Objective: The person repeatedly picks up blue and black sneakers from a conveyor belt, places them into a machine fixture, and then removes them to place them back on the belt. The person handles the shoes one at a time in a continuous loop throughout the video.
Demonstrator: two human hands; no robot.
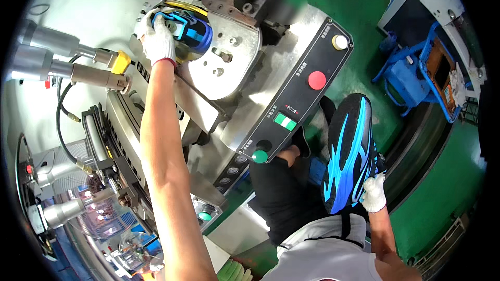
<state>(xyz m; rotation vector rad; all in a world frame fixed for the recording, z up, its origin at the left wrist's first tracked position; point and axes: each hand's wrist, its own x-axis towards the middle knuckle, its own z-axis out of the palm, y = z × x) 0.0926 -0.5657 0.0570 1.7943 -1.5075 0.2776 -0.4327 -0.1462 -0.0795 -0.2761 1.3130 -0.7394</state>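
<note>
A black control panel [298, 96] on the metal machine [237, 57] carries a red button [316, 80], a green button [259, 156] and a yellow knob [339, 41]. The floor [359, 26] is green, and a blue cart [416, 75] stands at the right. A fan [99, 211] is at the lower left.

- A person's left hand [156, 39], in a white glove, reaches up and grips a blue shoe [190, 30] seated in a metal press machine [234, 57].
- The right hand [374, 193], also gloved, holds a black shoe with bright blue flame stripes [348, 153], sole side up, low beside the body.
- A black control panel [297, 99] between them carries red, green and yellow buttons.
- Green floor [442, 177] lies to the right.
</note>
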